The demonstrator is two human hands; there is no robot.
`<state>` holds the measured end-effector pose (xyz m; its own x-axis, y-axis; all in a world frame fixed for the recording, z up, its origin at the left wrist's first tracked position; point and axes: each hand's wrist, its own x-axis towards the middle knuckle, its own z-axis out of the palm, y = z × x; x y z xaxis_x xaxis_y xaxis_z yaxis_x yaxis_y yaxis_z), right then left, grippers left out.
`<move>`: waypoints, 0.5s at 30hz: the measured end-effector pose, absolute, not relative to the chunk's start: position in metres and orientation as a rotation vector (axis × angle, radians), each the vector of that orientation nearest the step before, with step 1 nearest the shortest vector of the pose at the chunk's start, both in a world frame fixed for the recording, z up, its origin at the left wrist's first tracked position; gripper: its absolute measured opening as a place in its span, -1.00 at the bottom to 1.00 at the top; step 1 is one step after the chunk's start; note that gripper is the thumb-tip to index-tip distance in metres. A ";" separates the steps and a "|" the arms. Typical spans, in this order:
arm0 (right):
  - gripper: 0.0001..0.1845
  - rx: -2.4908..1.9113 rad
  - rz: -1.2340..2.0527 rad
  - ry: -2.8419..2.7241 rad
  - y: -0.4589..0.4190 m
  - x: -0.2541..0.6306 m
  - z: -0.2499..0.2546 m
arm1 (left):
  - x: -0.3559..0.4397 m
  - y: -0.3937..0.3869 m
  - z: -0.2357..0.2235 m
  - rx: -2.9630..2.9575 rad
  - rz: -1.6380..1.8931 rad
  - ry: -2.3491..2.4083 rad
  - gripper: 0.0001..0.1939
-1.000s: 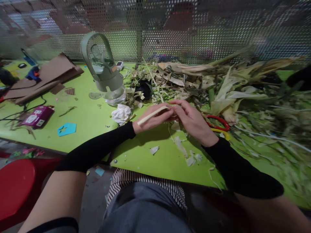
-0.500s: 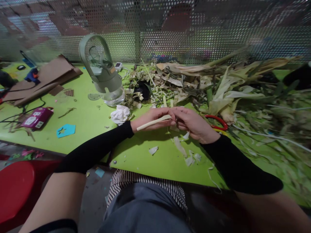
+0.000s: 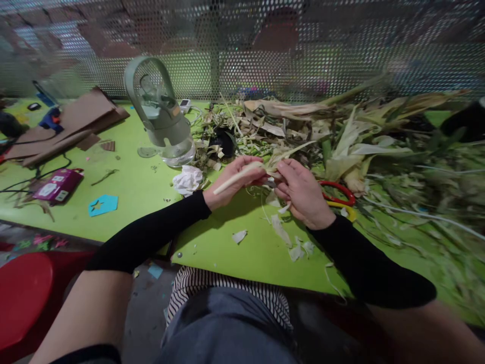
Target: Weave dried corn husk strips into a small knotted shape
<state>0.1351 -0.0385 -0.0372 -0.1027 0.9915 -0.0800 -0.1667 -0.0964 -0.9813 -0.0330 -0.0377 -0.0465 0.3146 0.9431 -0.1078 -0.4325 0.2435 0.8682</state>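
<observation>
hands (image 3: 305, 197) pinch pale strips (image 3: 237, 179) over table (image 3: 215, 242)

2 black sleeves (image 3: 151, 232), striped legwear (image 3: 187, 281)

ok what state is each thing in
Pale flat narrow strip: held in left hand
Grey-green plastic bottle: upright, loop handle raised
White paper tissue: crumpled
Blue pentagonal card: star hole cut through
Purple boxy device: on or off unclear
Brown cardboard sheets: overlapping
Dry pale husks: heaped
</observation>
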 end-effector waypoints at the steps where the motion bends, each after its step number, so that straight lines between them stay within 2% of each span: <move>1: -0.46 -1.092 1.412 -1.113 -0.038 0.136 -0.038 | -0.032 -0.037 -0.046 0.802 1.031 0.746 -0.86; 4: -0.41 -1.091 1.379 -1.135 -0.036 0.137 -0.041 | -0.030 -0.035 -0.045 0.716 0.924 0.779 -0.97; 10: -0.47 -1.117 1.328 -1.309 -0.033 0.142 -0.048 | -0.030 -0.037 -0.046 0.898 0.913 0.865 -0.85; 13: -0.61 -1.154 1.143 -1.458 -0.026 0.149 -0.052 | -0.030 -0.039 -0.046 0.946 0.935 0.848 -0.82; 15: -0.70 -1.202 0.891 -1.598 -0.021 0.156 -0.054 | -0.030 -0.038 -0.047 0.907 0.961 0.841 -0.83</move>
<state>0.1558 -0.0214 -0.0543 -0.1037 0.9648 0.2417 0.3014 0.2620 -0.9168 -0.0298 -0.0382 -0.0467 0.3382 0.9231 -0.1832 -0.3044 0.2915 0.9068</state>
